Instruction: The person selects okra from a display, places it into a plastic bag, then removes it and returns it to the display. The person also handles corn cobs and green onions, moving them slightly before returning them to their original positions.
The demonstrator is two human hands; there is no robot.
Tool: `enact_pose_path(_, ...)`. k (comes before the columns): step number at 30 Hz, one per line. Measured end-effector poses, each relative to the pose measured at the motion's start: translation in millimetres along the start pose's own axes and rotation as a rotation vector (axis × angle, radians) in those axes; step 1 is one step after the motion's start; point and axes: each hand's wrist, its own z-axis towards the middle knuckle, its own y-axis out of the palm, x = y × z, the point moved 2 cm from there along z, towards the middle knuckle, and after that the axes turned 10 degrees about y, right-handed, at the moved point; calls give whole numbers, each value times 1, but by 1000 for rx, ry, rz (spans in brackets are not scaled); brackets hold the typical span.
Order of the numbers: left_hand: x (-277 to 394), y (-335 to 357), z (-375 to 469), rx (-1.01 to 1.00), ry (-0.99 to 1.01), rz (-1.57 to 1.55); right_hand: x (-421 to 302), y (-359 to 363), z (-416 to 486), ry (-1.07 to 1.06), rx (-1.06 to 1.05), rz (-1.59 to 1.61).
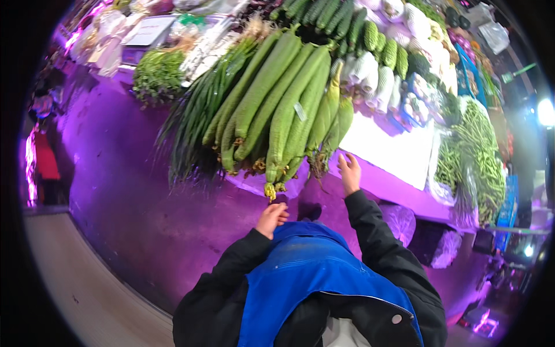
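Long green gourds, seemingly loofahs (pixel 277 99), lie side by side on the stall with their dried tips towards me. My left hand (pixel 272 219) is just below the yellow tip of one gourd, its fingers loosely curled; whether they touch anything is unclear. To the right, my right hand (pixel 350 171) has its fingers apart and holds nothing. It is nearest to the husked corn ears (pixel 327 119) and a white board or tray (pixel 390 149). Long green leaves, like scallions (pixel 199 104), hang over the edge left of the gourds.
Leafy greens (pixel 158 73) and a scale (pixel 147 32) are at the upper left. Cucumbers (pixel 331 15), bitter melons (pixel 390 53) and net-wrapped produce (pixel 383 84) fill the back. Green beans (pixel 475 152) lie at the right. Plastic bags (pixel 399 223) hang below the stall's edge.
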Motion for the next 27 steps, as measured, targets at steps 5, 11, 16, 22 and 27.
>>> enact_pose_path(5, -11, -55, -17, 276, -47, -135, -31, 67, 5, -224, 179, -55)
enact_pose_path(11, -21, -77, -14, 300, 54, -207, 6, 67, 31, -128, -53, 399)
enact_pose_path(16, -23, -57, 0, 246, -2, -135, 4, 60, 36, 333, -313, 447)
enact_pose_path(22, 0, -39, 32, 247, 74, 103, -21, 60, 16, 84, -102, 505)
enact_pose_path(27, 3, -56, 21, 295, 85, 83, -14, 64, 17, 0, -158, 560)
